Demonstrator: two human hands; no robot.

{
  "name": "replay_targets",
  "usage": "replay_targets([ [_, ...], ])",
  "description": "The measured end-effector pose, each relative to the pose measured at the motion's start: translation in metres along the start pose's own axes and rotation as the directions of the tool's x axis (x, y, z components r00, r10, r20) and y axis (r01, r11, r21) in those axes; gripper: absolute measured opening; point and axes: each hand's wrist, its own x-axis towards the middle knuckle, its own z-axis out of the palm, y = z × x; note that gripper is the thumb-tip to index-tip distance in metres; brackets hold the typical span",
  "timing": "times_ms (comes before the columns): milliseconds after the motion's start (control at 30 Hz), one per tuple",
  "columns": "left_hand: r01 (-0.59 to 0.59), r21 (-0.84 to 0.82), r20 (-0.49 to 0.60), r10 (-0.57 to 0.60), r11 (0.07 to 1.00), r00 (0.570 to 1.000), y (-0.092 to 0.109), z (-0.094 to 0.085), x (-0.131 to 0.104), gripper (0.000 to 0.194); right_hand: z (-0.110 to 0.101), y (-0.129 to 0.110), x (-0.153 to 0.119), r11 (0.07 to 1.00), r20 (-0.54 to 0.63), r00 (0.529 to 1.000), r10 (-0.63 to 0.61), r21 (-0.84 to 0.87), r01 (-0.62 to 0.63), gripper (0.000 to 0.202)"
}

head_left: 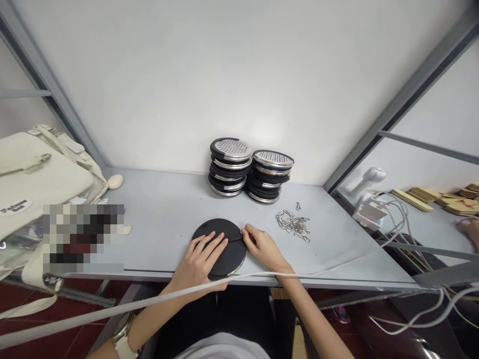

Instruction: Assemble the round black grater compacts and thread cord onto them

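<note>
A flat round black disc [229, 259] lies near the front edge of the grey table. My left hand [202, 259] grips it, fingers stretched across the top and thumb below the near edge. At the disc's right side, my right hand [262, 244] is closed in a pinch. A small metal clip [241, 231] shows at those fingertips, partly hidden. To the right lies a loose pile of small metal clips [294, 224]. Behind the disc stand two stacks of similar round pieces, a left stack [230, 172] and a right stack [269, 174], with black rims and silver, hole-patterned tops.
A white cable [160, 299] crosses in front of my forearms. On the left is a cream bag [41, 174], beside a pale egg-shaped object [116, 182]. Beyond the right frame sit a white device [370, 209], wooden pieces [458, 202] and another person's hand [469, 232].
</note>
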Motion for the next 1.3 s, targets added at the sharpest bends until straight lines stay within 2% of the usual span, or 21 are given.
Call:
replay_targets([
  [1300,-0.008,0.006,-0.007,0.008,1.000,1.000,0.0004,-0.0013,0.0009,0.065,0.0008,0.0003,0.0020,0.999,0.007,1.000,-0.009,-0.035,0.009,0.038],
])
